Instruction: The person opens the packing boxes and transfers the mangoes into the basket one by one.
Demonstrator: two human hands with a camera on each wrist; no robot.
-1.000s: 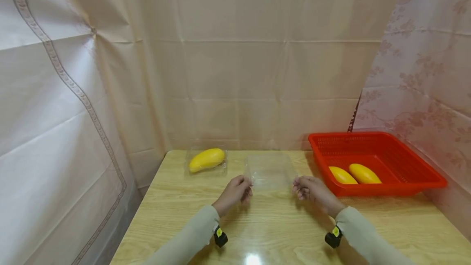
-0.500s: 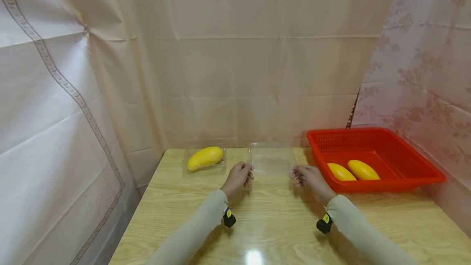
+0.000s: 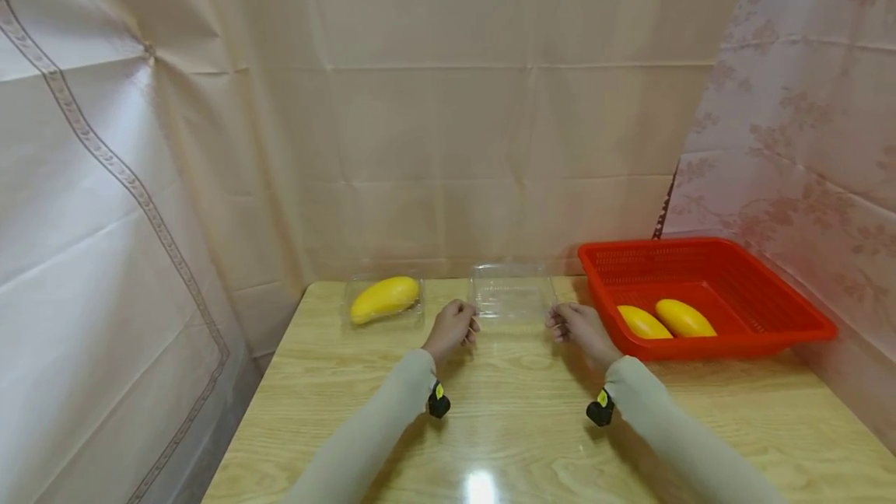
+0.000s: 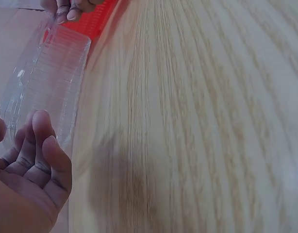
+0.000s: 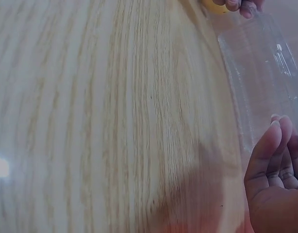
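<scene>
A clear plastic container (image 3: 512, 294) stands near the far edge of the table, a tray-like box with ribbed walls. My left hand (image 3: 453, 327) holds its left side at the near corner. In the left wrist view, the thumb and curled fingers (image 4: 43, 125) lie at either side of the container's end. At the opposite near corner, my right hand (image 3: 575, 327) grips the container's right side with bent fingers. To the left, a yellow mango (image 3: 385, 299) lies in another clear plastic container (image 3: 418, 317).
A red plastic basket (image 3: 752, 344) stands on the right of the wooden table (image 3: 518, 411), close to my right hand. Two yellow mangoes (image 3: 684, 318) lie inside it. Curtains (image 3: 434, 115) hang behind the table and on both sides.
Both hands have moved forward with the clear container, toward the table's far edge. The head view has shifted slightly. The mangoes and the basket stay in place.
</scene>
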